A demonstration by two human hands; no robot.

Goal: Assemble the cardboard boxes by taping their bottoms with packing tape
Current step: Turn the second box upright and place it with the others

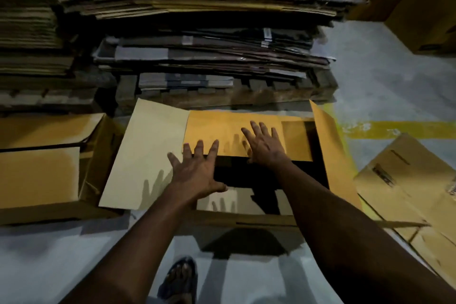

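A brown cardboard box (328,155) stands on the floor in front of me with its flaps up and its dark inside showing. Its far flap (222,131) is folded down over the opening. My left hand (197,170) lies flat with spread fingers, fingertips on that flap's near edge. My right hand (265,143) presses flat on the same flap further right. The left side flap (145,153) lies open, pale side up. The right side flap (333,145) stands up. No tape is in view.
Another open box (49,168) sits at the left. A flattened box (407,192) lies on the floor at the right. Tall stacks of flat cardboard on a pallet (209,44) rise behind. My sandalled foot (180,279) is below the box.
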